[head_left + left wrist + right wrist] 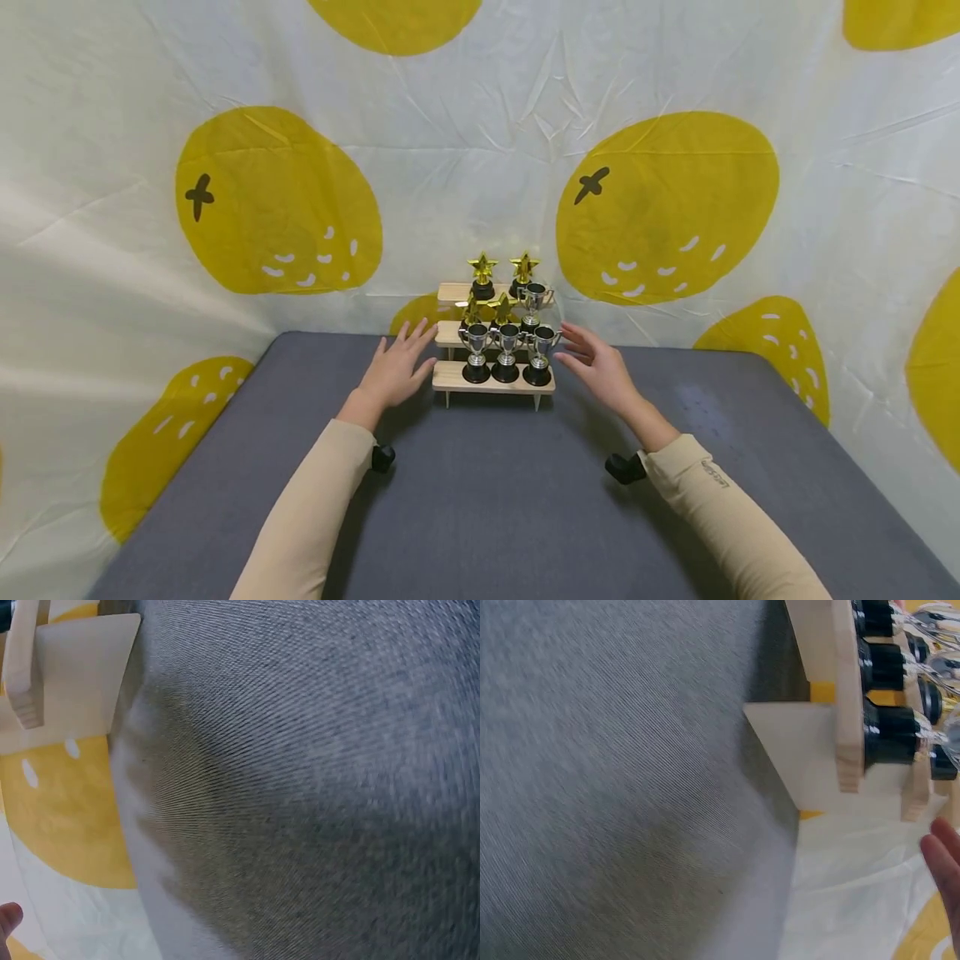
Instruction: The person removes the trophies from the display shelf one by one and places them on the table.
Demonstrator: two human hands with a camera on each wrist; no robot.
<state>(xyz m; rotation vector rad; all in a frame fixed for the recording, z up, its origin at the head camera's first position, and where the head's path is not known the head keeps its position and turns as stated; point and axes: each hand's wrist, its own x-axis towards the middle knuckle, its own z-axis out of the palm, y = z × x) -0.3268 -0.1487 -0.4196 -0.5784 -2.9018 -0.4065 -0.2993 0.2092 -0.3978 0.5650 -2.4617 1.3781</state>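
A three-step wooden stand (pixel 493 386) carries small trophies on black bases. Along its front step stand several silver cups, among them a left silver cup trophy (pixel 477 342) and a right silver cup trophy (pixel 540 353). The middle step holds gold star trophies (pixel 503 308) and a silver cup trophy (pixel 533 302); two gold star trophies (pixel 483 271) stand on top. My left hand (pixel 395 367) is spread beside the stand's left end, holding nothing. On the other side, my right hand (pixel 597 367) has its relaxed fingers close to the right cup and grips nothing.
A dark grey cloth-covered table (pixel 495 517) lies under the stand. Behind and around it hangs a white curtain (pixel 465 192) printed with large yellow fruit. Black wrist devices (pixel 624 468) sit below both hands at the sleeve cuffs.
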